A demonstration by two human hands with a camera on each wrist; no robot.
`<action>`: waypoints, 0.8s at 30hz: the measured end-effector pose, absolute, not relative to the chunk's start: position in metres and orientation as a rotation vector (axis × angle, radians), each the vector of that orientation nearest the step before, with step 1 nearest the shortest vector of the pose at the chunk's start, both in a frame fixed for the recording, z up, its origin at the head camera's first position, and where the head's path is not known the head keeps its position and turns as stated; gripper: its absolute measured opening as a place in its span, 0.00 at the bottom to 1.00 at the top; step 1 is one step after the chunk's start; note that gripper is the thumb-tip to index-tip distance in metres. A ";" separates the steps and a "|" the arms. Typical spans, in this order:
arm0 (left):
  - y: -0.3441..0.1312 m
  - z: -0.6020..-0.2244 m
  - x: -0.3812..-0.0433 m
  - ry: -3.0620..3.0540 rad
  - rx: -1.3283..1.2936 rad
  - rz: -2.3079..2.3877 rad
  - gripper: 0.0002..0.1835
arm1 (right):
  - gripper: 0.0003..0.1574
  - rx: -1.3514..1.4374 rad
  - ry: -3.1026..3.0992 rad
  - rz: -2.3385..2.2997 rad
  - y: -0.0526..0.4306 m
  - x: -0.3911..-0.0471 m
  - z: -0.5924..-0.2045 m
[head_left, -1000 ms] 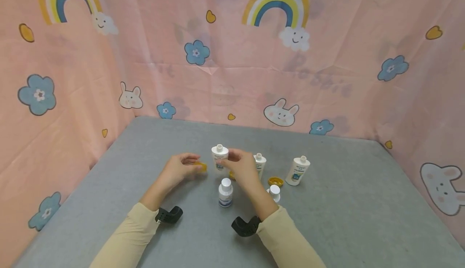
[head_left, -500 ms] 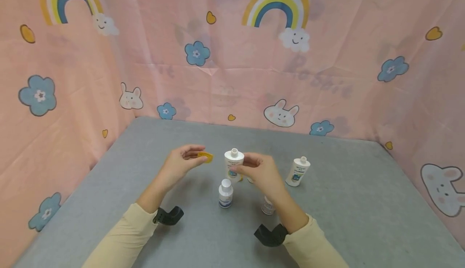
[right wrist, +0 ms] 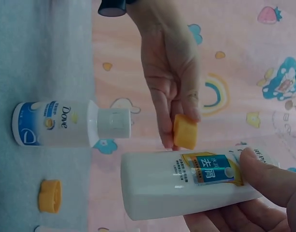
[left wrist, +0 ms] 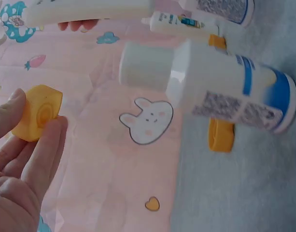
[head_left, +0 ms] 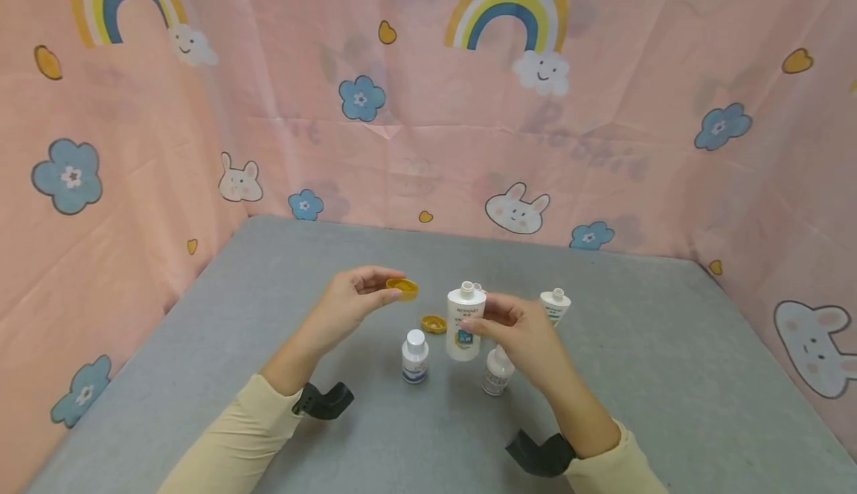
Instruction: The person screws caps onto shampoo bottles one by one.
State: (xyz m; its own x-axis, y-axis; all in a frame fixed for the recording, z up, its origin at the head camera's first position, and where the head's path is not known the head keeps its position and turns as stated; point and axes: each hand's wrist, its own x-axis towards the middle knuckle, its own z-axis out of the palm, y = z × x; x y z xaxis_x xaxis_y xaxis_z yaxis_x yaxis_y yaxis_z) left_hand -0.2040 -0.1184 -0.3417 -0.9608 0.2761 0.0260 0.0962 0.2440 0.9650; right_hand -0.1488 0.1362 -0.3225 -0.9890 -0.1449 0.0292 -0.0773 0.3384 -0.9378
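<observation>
Hiding behind held bottle (head_left: 462, 340): second bottle (head_left: 477, 286).

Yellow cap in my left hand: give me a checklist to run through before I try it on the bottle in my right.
1. Cap secure: ok, the cap is pinched in the left hand.
2. Bottle secure: ok, the right hand holds the bottle roughly upright.
3. Neck bare: ok, the neck shows uncovered in the head view.
4. Cap over the neck: not ok, it is apart, to the left.
5. Spare cap set down: ok, the spare cap lies on the table, behind the Dove bottle.
6. Cap fits: cannot tell until they meet.
</observation>
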 end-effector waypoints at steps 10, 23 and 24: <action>-0.101 -0.334 -0.199 2.212 0.530 1.873 0.19 | 0.26 -0.325 2.535 -1.666 0.147 -0.142 -0.328; -0.084 -0.325 -0.195 2.160 0.625 1.896 0.19 | 0.26 -0.270 2.529 -1.659 0.153 -0.139 -0.323; -0.083 -0.324 -0.194 2.149 0.614 1.905 0.18 | 0.26 -0.258 2.521 -1.660 0.153 -0.138 -0.323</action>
